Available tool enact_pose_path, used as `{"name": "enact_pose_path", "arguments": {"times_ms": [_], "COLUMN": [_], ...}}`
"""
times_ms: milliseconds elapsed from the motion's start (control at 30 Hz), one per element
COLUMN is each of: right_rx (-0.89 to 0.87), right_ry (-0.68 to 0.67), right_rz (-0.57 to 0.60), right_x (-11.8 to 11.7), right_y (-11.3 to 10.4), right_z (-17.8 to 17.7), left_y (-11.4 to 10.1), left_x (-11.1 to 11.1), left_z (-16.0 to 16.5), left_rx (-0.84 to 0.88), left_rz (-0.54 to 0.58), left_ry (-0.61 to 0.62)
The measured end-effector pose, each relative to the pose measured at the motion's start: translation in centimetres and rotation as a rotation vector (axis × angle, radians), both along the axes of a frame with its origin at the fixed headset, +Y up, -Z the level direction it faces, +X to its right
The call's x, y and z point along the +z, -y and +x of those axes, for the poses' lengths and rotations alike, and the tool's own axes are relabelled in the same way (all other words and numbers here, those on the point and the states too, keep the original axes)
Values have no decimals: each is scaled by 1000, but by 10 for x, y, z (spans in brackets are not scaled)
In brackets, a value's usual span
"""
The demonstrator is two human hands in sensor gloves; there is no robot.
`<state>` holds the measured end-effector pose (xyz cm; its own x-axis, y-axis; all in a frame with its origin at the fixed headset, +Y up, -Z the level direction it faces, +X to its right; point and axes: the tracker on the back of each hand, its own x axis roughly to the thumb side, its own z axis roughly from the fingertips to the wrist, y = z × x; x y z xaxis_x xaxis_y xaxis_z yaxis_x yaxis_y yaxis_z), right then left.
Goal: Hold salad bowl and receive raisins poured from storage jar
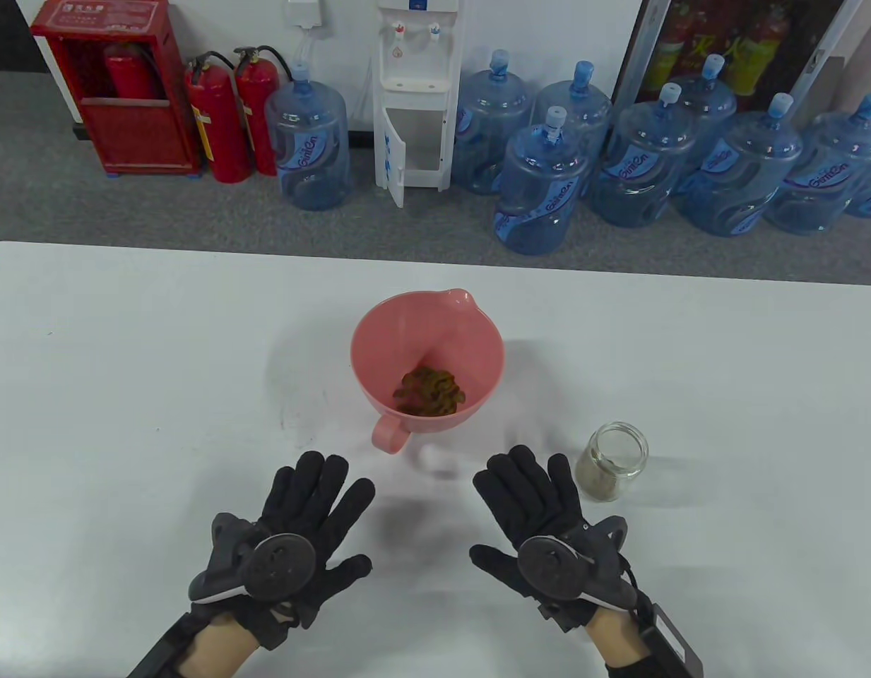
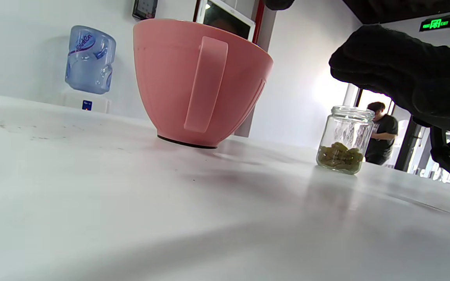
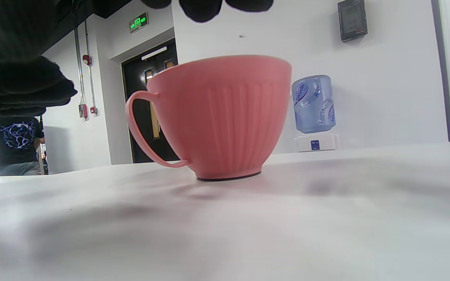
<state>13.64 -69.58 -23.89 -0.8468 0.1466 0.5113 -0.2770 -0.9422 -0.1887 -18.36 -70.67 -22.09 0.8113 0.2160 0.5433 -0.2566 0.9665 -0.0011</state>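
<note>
A pink salad bowl (image 1: pixel 427 357) with a handle and spout stands upright at the table's middle, with raisins (image 1: pixel 430 392) in its bottom. It also shows in the left wrist view (image 2: pixel 193 82) and the right wrist view (image 3: pixel 225 113). A lidless glass storage jar (image 1: pixel 614 462) stands upright to the bowl's right, with some raisins left in it (image 2: pixel 342 156). My left hand (image 1: pixel 301 519) hovers open, fingers spread, just near of the bowl's handle, holding nothing. My right hand (image 1: pixel 541 508) hovers open beside the jar, apart from it, holding nothing.
The white table (image 1: pixel 124 395) runs wide to both sides. Behind its far edge on the floor stand water bottles (image 1: pixel 541 191), a dispenser (image 1: pixel 414 92) and fire extinguishers (image 1: pixel 220 120).
</note>
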Motion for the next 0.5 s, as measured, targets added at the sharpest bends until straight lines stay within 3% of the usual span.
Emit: {"name": "enact_pose_path", "arguments": {"times_ms": [500], "right_rx": [7], "right_ry": [8], "right_rz": [-20], "right_x": [-2], "right_y": [3], "right_z": [0], "left_y": [1], "left_x": [0], "left_z": [-4], "left_rx": [19], "left_rz": [0], "left_ry": [15]}}
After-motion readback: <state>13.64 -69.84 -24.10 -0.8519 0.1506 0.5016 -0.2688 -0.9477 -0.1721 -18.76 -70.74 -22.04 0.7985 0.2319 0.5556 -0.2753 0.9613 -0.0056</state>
